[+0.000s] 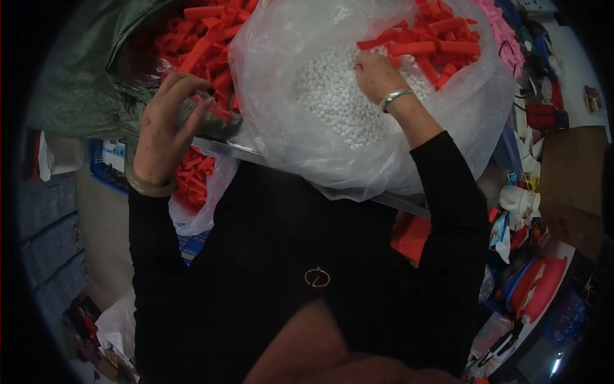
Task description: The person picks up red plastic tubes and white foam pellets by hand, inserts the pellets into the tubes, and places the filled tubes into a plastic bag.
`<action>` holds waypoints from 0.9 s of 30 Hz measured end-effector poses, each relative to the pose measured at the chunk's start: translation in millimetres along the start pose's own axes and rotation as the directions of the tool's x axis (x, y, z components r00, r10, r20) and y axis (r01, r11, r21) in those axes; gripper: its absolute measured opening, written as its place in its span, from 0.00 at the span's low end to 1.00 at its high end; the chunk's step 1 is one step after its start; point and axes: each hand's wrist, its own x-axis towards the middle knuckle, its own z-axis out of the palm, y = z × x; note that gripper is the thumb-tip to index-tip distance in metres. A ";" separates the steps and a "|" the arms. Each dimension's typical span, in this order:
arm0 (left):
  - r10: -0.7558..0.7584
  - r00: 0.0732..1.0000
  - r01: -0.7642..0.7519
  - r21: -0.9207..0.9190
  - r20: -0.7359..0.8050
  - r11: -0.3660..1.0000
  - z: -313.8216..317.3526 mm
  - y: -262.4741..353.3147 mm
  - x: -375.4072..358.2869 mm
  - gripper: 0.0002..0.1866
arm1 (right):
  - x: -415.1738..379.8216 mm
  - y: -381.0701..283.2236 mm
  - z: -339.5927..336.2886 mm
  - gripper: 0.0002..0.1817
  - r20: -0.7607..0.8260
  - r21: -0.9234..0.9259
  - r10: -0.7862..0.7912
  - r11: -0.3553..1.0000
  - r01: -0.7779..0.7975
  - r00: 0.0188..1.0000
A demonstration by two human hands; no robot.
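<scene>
My left hand (167, 128), with a bangle at the wrist, is at the edge of a pile of red plastic pieces (208, 41) in a dark green sack (77, 83). Its thumb and fingers curl round a red piece (203, 101). My right hand (378, 75), with a silver bangle, reaches into a large clear plastic bag (275, 121). Its fingers are pressed together at the small white balls (342, 96), and whatever they hold is hidden. More red pieces (448, 46) lie in the bag just beyond my right hand.
Below my left hand, a smaller bag of red pieces (192, 176) rests by a blue basket (192, 246). A metal table edge (236, 152) runs before my body. At the right are a cardboard box (569, 185), a white bottle (517, 200) and mixed clutter.
</scene>
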 end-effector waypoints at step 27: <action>0.164 0.966 -0.026 -0.558 0.199 0.829 128.9 78.1 55.3 0.15 | -88.9 -40.6 -101.2 0.10 -0.170 0.465 -0.098 0.869 0.168 0.980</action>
